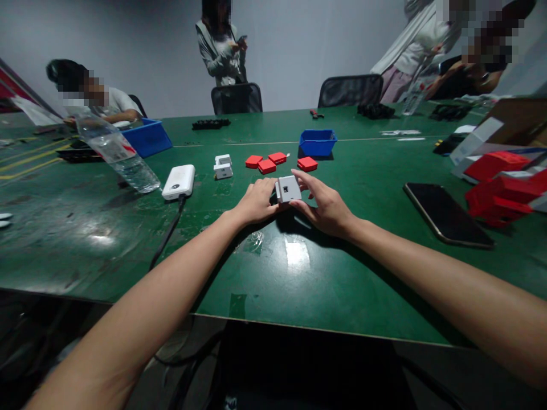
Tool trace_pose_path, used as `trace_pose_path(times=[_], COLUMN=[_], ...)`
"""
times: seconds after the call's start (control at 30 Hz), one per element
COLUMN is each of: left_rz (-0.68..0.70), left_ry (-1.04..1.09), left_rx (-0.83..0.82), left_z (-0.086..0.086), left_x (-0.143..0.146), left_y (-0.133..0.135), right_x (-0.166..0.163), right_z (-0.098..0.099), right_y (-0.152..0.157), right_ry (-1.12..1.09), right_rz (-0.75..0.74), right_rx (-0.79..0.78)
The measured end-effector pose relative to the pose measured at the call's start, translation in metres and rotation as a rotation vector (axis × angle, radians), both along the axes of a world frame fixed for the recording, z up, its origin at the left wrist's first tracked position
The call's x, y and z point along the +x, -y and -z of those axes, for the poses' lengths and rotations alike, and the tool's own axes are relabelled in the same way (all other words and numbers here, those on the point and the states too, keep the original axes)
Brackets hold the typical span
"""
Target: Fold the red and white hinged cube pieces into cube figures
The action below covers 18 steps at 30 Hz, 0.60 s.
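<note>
Between my two hands is a small white plastic box-shaped part [289, 189] with a dark square hole in its face, held just above the green table. My left hand [257, 200] grips it from the left, with its fingertips partly hidden behind the part. From the right, the thumb and fingers of my right hand [323, 205] close on its edge. Beyond my hands lie several red blocks [267, 166], one of them a red block [307, 164] set apart to the right. Another white part [223, 167] with a notched shape stands farther left.
A white power bank [179, 181] with a black cable and a tilted water bottle [122, 156] are on the left. A blue bin [317, 142] stands behind the red blocks. To the right lie a phone [447, 214] and red parts [499, 193]. Other people are around the table.
</note>
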State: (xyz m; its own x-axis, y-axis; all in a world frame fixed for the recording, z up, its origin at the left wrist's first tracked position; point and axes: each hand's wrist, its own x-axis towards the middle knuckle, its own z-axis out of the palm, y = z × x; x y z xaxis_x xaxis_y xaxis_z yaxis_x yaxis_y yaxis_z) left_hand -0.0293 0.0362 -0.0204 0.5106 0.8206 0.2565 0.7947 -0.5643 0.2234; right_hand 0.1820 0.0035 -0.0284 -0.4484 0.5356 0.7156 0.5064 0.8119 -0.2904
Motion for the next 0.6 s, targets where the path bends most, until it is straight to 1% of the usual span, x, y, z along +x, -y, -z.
trace_pose_path(times=[0.13,0.33,0.4,0.47,0.53,0.6], left_rz=[0.016,0.01,-0.015,-0.069,-0.118,-0.139], left_ry=[0.025,-0.047,-0.053,-0.053,-0.044,-0.03], left_rx=[0.005,0.002,0.013,0.037,0.066,0.083], left_z=[-0.0004,-0.0026,-0.0036,-0.0043,-0.0051,-0.0058], left_x=[0.0021,0.0033,0.0044,0.0061,0.0078,0.009], left_y=[0.0001,0.0012,0.0024,0.0041,0.0059,0.0075], right_x=[0.0006,0.0003,-0.0002,-0.0006,-0.0008,-0.0011], right_z=[-0.0012,-0.0038,-0.0053,-0.0072,-0.009,-0.0099], right_y=[0.001,0.0039,0.0052,0.0067,0.0081,0.0091], right_ry=[-0.002,-0.003,-0.018,-0.016,0.016,0.055], right_rz=[0.018,0.023,0.036,0.048,0.065,0.09], right_rx=[-0.025,-0.016,-0.027,-0.04,-0.057,-0.08])
